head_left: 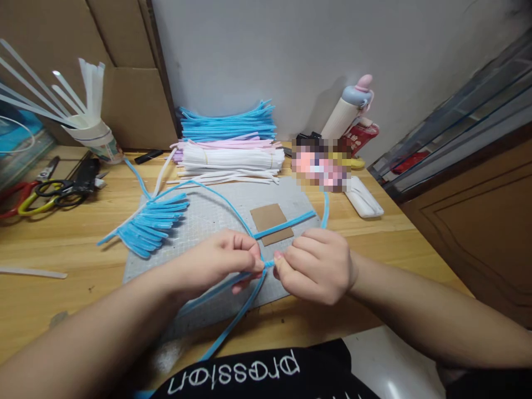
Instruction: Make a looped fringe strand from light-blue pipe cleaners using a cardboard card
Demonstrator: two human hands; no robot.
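Observation:
Between my two hands runs a twisted length of blue pipe cleaner [269, 264]. My left hand [226, 257] pinches it between thumb and fingers, and loose blue strands trail from there down toward my lap and up to the left. Closed around the other end, my right hand [316, 266] grips the same twist, its fingers curled in. Just beyond the hands, a straight blue pipe cleaner [286, 224] lies across a small square of brown cardboard [272, 213]. To the left, a fan of short blue pipe cleaners [153, 224] is joined to a white stem.
A grey cutting mat [211, 205] lies under the work. Bundles of blue [228, 123] and white pipe cleaners [230, 159] are stacked by the wall. Scissors [45, 191], a cup of white strips [97, 138], a bottle [344, 111] and a white tissue pack [364, 198] stand or lie around.

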